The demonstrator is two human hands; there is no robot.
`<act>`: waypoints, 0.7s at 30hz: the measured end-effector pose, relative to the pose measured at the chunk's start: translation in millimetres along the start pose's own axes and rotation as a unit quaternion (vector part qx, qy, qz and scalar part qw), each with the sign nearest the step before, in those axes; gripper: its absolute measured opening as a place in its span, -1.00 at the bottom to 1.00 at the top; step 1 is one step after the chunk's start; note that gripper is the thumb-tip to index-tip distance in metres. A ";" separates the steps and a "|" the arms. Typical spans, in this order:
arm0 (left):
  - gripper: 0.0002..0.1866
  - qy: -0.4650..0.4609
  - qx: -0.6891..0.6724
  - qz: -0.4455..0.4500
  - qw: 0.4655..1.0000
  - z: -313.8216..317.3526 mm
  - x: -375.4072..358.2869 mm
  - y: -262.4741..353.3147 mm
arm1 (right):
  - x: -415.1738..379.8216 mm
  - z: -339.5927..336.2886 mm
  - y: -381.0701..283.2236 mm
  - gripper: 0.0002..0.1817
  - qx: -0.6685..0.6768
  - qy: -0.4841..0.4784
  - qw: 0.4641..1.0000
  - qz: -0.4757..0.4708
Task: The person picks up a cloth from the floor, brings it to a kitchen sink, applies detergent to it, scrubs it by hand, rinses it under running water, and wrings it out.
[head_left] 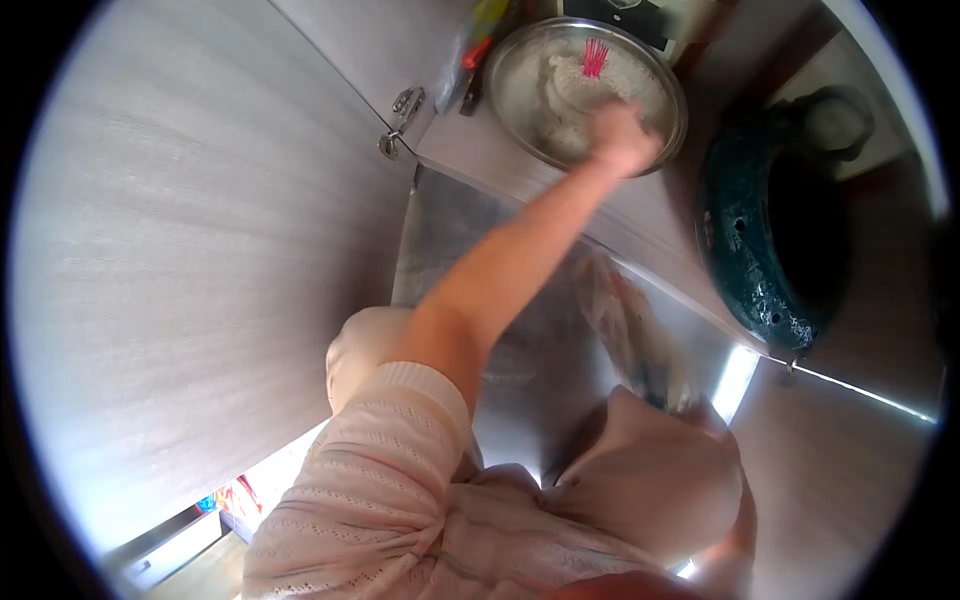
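A wide steel bowl (pixel 520 70) stands on the counter at the top and holds a pale mass of dough (pixel 560 95) with a pink pronged utensil (pixel 595 57) stuck in it. My left hand (pixel 620 135) reaches out at arm's length into the bowl's near side, fingers curled into the dough and blurred. A pale blurred shape (pixel 625 320) hangs below the counter edge; it may be my right hand, but I cannot tell. My pink knitted sleeves fill the bottom.
A dark green round vessel (pixel 745 250) with a deep black hollow sits right of the bowl, a pale lump (pixel 835 120) beyond it. A grey cabinet door with a metal latch (pixel 400 115) is at left. Bright packets (pixel 480 35) lie beside the bowl.
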State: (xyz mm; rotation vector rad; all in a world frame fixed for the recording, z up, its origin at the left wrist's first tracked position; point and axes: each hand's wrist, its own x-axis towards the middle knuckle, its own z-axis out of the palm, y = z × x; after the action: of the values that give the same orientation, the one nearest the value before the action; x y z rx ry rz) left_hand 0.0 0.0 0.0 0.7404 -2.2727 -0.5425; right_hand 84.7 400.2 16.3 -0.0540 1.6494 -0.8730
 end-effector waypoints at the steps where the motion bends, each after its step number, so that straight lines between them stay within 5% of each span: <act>1: -0.74 0.000 -0.001 -0.001 1.000 -0.1 0.2 0.7 | -3.7 5.5 -19.5 -0.39 0.066 -0.017 0.998 0.003; 2: -0.77 0.033 -0.049 -0.070 0.996 -17.0 14.7 -12.9 | -4.7 7.8 -26.9 -0.41 0.132 -0.034 0.991 0.008; 5: -0.61 0.103 0.003 -0.157 0.982 -37.6 23.8 -88.8 | 38.1 -5.9 2.0 -0.40 0.011 -0.033 0.999 0.005; 7: -0.56 -0.125 -0.156 -0.389 0.900 -36.4 16.4 -124.9 | 44.7 2.5 -15.9 -0.41 -0.049 -0.071 0.996 -0.003; 9: -0.58 -0.193 -0.292 -0.412 0.841 -30.4 0.5 -134.9 | 44.6 12.0 -51.6 -0.44 -0.198 -0.075 0.977 0.032; 13: -0.61 -0.258 -0.476 -0.411 0.734 -23.2 -12.4 -143.0 | 54.3 24.0 -70.3 -0.50 -0.205 -0.125 0.971 -0.018; 21: -0.55 -0.190 -0.470 -0.423 0.751 -15.0 -28.5 -102.3 | 52.5 78.3 -144.1 -0.49 -0.317 -0.094 0.943 0.039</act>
State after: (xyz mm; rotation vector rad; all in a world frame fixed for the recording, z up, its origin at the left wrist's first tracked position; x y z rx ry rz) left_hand 64.3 -61.4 -60.1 1.1118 -1.4532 -2.2139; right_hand 77.3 232.1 53.0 -0.4978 1.6766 -0.2367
